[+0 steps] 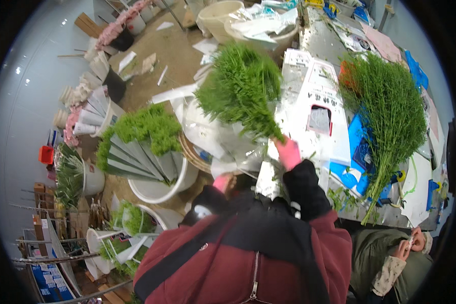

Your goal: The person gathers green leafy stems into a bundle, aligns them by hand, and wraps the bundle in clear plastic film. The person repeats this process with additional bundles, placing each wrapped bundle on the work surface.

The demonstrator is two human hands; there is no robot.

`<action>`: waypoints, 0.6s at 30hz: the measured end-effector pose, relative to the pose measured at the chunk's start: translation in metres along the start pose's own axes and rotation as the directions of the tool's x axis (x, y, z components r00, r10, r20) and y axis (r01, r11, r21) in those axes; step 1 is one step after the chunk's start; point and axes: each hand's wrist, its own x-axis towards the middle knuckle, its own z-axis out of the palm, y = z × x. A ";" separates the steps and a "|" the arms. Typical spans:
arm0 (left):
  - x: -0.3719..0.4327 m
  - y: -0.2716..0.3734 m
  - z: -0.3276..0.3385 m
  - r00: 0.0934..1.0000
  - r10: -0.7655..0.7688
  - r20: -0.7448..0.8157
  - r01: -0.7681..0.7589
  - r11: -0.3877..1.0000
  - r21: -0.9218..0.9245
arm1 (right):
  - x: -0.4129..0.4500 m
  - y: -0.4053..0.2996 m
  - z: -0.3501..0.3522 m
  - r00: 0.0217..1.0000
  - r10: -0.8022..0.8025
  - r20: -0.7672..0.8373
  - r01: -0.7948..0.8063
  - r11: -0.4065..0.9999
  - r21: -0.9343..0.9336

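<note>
My right hand [288, 152], in a pink glove that leaves the fingertips bare, is closed around the stems of a bushy green foliage bunch [239, 83]. The bunch points up and left, over plastic wrapping [212, 131] and the edge of the metal worktable [321, 32]. My left hand [225, 182], also in pink, is low near my body beside the wrapping; its fingers are blurred and it is unclear whether they hold anything. A printed white carton sheet [319, 95] lies on the table, right of the held bunch.
Another large foliage bunch [391, 98] lies on the table's right. White buckets [157, 195] with wrapped greenery stand on the floor at left. Large beige tubs [218, 15] with plastic waste stand ahead. At lower right a co-worker's hands [404, 247] are close to the table edge.
</note>
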 end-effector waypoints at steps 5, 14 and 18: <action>0.000 0.023 0.034 0.779 0.390 0.490 -0.627 0.502 0.596 | -0.008 0.028 -0.007 0.979 0.203 -0.027 -0.195 0.965 0.175; 0.001 0.101 0.113 0.885 -0.041 0.465 -0.167 0.902 0.399 | -0.096 0.049 -0.086 0.956 0.294 0.003 -0.246 0.794 0.556; 0.009 0.109 0.169 0.408 -0.161 0.899 -0.514 0.773 0.372 | -0.159 0.066 -0.107 0.890 0.426 0.163 -0.397 0.547 0.737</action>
